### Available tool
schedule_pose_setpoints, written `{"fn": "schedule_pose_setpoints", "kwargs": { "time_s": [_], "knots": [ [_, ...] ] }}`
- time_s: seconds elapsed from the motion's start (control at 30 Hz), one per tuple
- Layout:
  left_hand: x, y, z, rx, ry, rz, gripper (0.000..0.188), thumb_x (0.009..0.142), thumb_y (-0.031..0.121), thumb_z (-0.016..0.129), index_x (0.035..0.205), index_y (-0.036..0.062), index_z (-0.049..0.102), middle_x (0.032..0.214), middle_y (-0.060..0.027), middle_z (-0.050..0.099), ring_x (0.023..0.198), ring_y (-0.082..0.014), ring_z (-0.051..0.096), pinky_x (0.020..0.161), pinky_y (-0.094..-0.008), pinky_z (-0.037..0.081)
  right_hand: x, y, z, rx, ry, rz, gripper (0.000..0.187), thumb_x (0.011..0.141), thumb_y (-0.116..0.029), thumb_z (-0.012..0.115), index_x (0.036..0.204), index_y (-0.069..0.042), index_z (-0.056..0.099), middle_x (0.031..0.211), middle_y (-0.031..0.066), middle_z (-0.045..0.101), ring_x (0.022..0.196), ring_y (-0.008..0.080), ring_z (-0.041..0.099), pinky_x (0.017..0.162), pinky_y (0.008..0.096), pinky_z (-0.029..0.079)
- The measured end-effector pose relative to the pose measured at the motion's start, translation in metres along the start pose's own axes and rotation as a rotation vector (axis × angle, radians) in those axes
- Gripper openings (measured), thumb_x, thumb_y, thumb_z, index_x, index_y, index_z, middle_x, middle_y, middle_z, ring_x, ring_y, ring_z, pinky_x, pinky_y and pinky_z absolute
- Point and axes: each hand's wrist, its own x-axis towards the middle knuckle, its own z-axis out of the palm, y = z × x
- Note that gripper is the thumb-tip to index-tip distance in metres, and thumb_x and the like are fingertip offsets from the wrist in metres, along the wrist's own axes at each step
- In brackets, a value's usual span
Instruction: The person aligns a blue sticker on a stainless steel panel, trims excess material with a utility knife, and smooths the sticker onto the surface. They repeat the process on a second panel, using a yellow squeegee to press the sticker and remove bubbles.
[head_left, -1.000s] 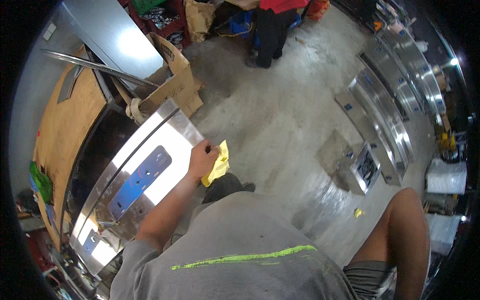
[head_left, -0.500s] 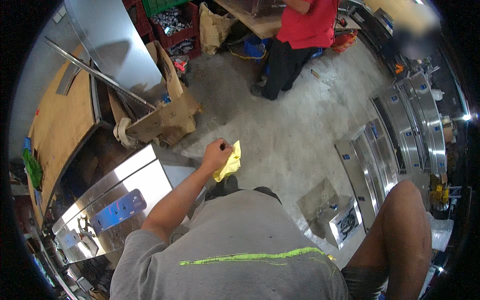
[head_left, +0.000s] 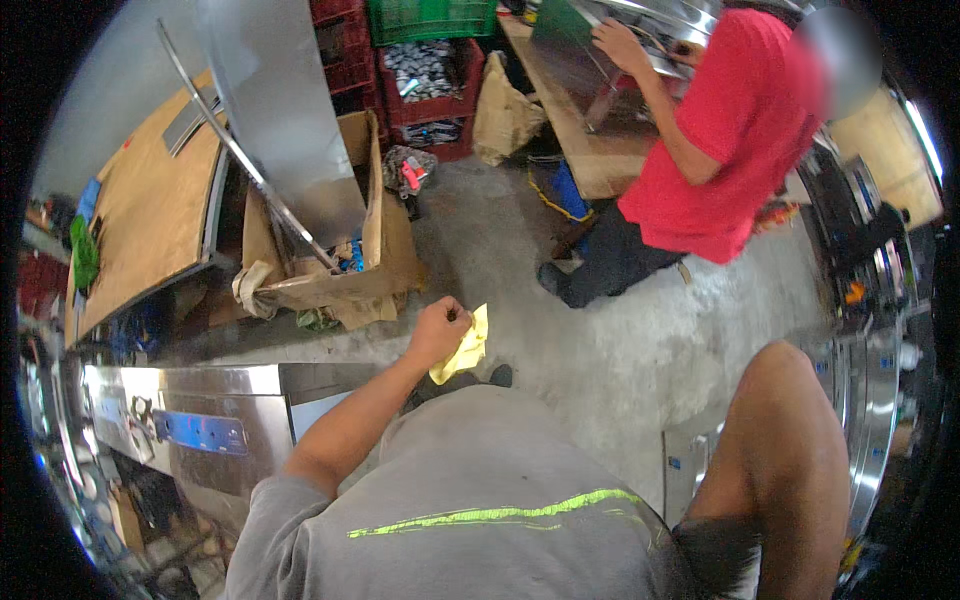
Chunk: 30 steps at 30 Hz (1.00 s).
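My left hand [head_left: 443, 332] is out in front of my body above the concrete floor, its fingers pinched closed. From it hangs a thin, crumpled yellow sheet [head_left: 465, 350]; whether it is cloth or paper I cannot make out. My right arm [head_left: 785, 450] is sharply bent at the lower right, elbow foremost, and its hand lies outside the picture. To the left of my left arm is a shiny steel appliance [head_left: 262, 425] with a blue panel [head_left: 205, 431] on its front.
An open cardboard box [head_left: 385, 245] holds a tall metal sheet [head_left: 295, 130] and a long metal strip [head_left: 245, 150]. Red crates [head_left: 462, 75] stand behind. A co-worker in a red shirt [head_left: 720, 150] is at a wooden table [head_left: 610, 172]. Steel units [head_left: 868, 400] line the right.
My view has swung toward the right and up, so the co-worker and table show more fully. My left hand keeps holding the yellow sheet. The bent right arm stays at the lower right.
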Motion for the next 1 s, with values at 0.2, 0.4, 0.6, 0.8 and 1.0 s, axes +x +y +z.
{"fn": "schedule_pose_setpoints", "kwargs": {
  "time_s": [0.2,0.4,0.6,0.8,1.0],
  "knots": [
    [0.069,0.008,-0.032,-0.158,0.278,-0.114,0.023,0.090,0.020,0.070,0.083,-0.0009,0.063,0.069,-0.0091,0.064,0.064,-0.0139,0.058,0.061,-0.0341,0.047,-0.012,0.148,-0.001,0.128,0.112,0.012,0.050,0.100,-0.033,0.061,0.141,-0.007,0.048,0.115,0.0059,0.065,0.092,0.0159,0.063,0.077,0.0325,0.054],
    [0.160,0.026,-0.089,-0.405,0.417,-0.164,0.017,0.094,0.014,0.069,0.086,0.0007,0.063,0.072,-0.0027,0.064,0.067,-0.0079,0.056,0.060,-0.0272,0.046,0.011,0.325,0.108,0.645,0.362,0.553,0.053,0.101,-0.035,0.060,0.144,-0.007,0.047,0.115,0.0057,0.065,0.091,0.0152,0.063,0.076,0.0322,0.054],
    [0.265,0.073,-0.137,-0.323,0.583,0.071,0.019,0.094,0.018,0.071,0.091,0.0009,0.065,0.080,-0.0064,0.069,0.071,-0.0101,0.060,0.064,-0.0283,0.049,0.130,0.433,0.279,1.514,0.458,0.950,0.048,0.103,-0.034,0.057,0.142,-0.007,0.048,0.114,0.0051,0.065,0.093,0.0149,0.062,0.078,0.0322,0.053],
    [0.349,0.067,-0.163,-0.052,0.542,0.040,0.024,0.096,0.022,0.068,0.096,-0.0017,0.067,0.084,-0.0189,0.070,0.073,-0.0243,0.065,0.069,-0.0384,0.050,0.173,0.518,0.323,1.915,0.595,0.972,0.031,0.105,-0.029,0.055,0.124,-0.005,0.062,0.106,0.0022,0.068,0.095,0.0151,0.066,0.085,0.0313,0.052],
    [0.421,0.054,-0.184,-0.017,0.550,-0.038,0.023,0.097,0.020,0.065,0.097,-0.0018,0.069,0.086,-0.0200,0.069,0.078,-0.0314,0.069,0.072,-0.0395,0.052,0.200,0.616,0.350,1.822,0.461,1.027,0.029,0.100,-0.030,0.064,0.113,-0.004,0.068,0.092,0.0025,0.071,0.076,0.0129,0.064,0.069,0.0320,0.051]
  ]
}}
